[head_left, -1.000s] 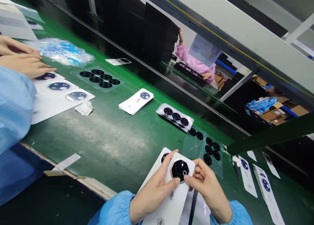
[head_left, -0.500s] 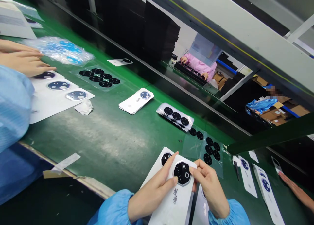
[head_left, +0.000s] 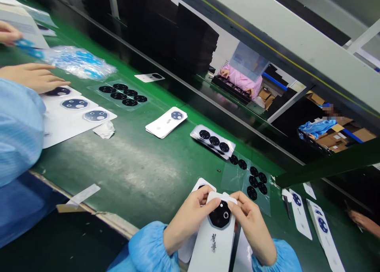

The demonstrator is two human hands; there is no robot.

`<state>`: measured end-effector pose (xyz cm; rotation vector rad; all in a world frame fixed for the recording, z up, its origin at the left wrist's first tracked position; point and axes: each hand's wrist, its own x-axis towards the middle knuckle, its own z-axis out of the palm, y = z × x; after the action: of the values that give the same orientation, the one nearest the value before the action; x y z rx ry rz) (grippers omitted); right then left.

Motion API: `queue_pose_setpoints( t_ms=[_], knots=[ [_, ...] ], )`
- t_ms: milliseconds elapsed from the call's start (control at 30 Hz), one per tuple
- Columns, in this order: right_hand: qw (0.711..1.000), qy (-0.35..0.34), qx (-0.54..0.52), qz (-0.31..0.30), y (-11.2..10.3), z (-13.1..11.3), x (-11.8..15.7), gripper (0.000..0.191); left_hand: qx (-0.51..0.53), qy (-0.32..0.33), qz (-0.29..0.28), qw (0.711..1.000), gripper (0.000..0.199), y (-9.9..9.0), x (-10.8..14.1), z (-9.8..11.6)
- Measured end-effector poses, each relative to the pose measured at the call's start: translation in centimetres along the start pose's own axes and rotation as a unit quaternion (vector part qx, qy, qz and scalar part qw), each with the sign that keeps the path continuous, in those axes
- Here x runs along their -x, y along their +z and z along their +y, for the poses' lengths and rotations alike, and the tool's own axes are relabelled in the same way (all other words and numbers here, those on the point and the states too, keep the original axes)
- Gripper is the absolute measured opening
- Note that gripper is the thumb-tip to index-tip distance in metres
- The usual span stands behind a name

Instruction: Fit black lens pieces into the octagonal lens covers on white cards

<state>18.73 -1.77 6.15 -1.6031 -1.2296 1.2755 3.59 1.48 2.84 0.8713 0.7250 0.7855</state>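
Observation:
A white phone-shaped panel [head_left: 211,250] with a black octagonal camera piece [head_left: 220,215] and dark lettering is held upright between both hands. My left hand [head_left: 190,218] grips its upper left edge, thumb on the top near the black piece. My right hand [head_left: 252,224] pinches the upper right corner, thumb beside the black piece. More white panels lie partly hidden under and beside the held one. Just beyond my right hand, a clear sheet [head_left: 234,177] bears several black discs.
A stack of white panels [head_left: 166,123] and a bundle of panels with three black discs [head_left: 213,140] lie mid-table. At left, a co-worker's hands [head_left: 29,78] are near panels and a plastic bag [head_left: 78,62]. A green post [head_left: 326,167] and another person's hand [head_left: 365,223] are at right.
My left hand has moved up to the panel's top edge, and its thumb has shifted from the black piece's side to its top. At far left, a co-worker's second hand now holds blue film.

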Motion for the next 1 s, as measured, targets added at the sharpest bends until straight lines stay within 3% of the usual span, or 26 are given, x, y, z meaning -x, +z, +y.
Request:
queue_pose_setpoints(
  t_ms=[267,533,767,1000],
  knots=[
    [0.999,0.004,0.031,-0.024,-0.1,0.2,-0.3,0.043,-0.03,-0.005,0.007,1.0,0.029,0.3,0.0,-0.1],
    [0.997,-0.018,0.066,-0.026,-0.8,0.4,-0.1,0.044,0.027,-0.011,-0.028,0.999,0.034,0.0,0.3,-0.3],
    [0.998,-0.025,0.065,0.009,-1.0,1.4,-0.1,0.043,0.034,-0.027,-0.123,0.991,0.034,-0.4,1.2,-1.2],
    [0.998,-0.021,0.051,0.022,-0.9,1.0,0.1,0.041,0.049,-0.029,-0.099,0.993,0.031,-0.1,1.0,-1.7]
  ],
)
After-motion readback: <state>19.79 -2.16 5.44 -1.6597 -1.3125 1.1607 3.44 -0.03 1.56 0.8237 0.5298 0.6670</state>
